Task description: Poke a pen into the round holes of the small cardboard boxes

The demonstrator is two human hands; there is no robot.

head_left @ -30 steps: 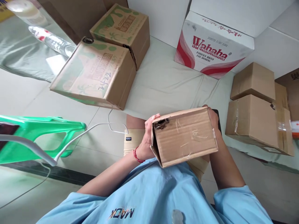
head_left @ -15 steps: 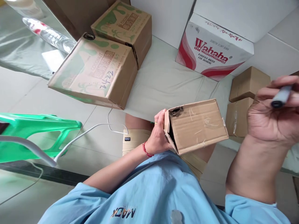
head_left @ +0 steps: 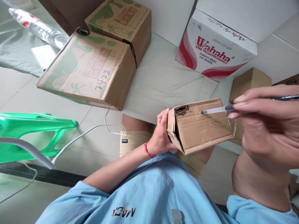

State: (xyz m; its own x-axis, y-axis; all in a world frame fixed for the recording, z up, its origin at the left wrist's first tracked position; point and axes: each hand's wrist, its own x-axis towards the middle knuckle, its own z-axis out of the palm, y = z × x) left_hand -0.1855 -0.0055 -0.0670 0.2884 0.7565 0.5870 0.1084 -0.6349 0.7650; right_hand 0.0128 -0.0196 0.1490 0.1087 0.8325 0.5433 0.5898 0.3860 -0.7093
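My left hand (head_left: 163,133), with a ring and a red bracelet, grips the left end of a small brown cardboard box (head_left: 203,132) above my lap. That end has loose flaps and a dark gap, and a torn, blackened hole is near its upper left corner. Between the thumb and fingers of my right hand (head_left: 263,121) is a pen (head_left: 217,109), its dark tip pointing left over the box's top face. Whether the tip touches the cardboard cannot be told.
Two printed coconut cartons (head_left: 86,68) stand at the upper left beside a plastic bottle (head_left: 39,28). A Wahaha carton (head_left: 215,51) and a brown box (head_left: 249,81) are at the right. A green stool (head_left: 56,124) and white cable (head_left: 81,135) are at the left.
My right hand has turned and brought the pen left, over the box. The box and my left hand appear slightly further right, while the printed cartons appear further left.
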